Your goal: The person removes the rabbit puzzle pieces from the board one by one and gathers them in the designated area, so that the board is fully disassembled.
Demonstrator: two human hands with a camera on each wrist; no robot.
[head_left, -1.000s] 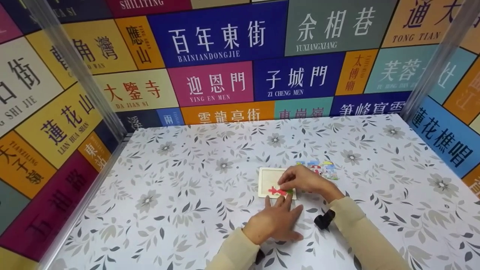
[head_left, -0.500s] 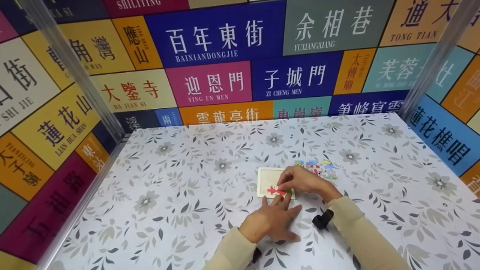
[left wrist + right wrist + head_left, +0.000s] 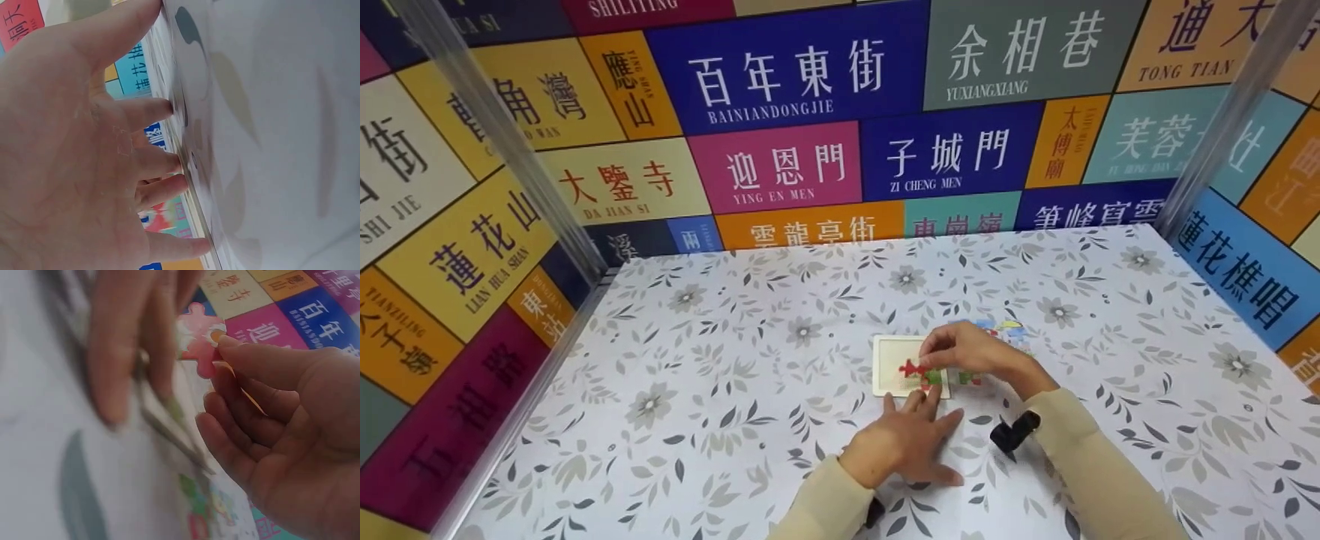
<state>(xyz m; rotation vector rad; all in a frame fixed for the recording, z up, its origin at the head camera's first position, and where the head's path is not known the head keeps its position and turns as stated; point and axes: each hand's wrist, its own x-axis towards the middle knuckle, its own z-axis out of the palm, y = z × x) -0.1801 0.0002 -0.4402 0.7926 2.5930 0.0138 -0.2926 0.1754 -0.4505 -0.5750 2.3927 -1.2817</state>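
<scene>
Between thumb and fingertips, my right hand pinches a red jigsaw piece with a white and yellow print. In the right wrist view this jigsaw piece is tilted up, and the other fingers curl loosely below it. Under it lies a shallow cream puzzle tray with a raised rim. A green and red jigsaw piece sits in the tray's near right corner. My left hand is spread, its fingertips at the near rim and by that corner piece. The left wrist view shows the left palm with fingers reaching to the tray edge.
More colourful jigsaw pieces lie right of the tray, partly hidden behind my right hand. A white cloth with grey leaves and flowers covers the table. A wall of coloured street-name panels stands behind, with clear upright posts at the corners.
My right hand has lifted the red jigsaw piece up from the tray's near side, so the green and red piece beneath shows more. My left hand has stayed at the near rim.
</scene>
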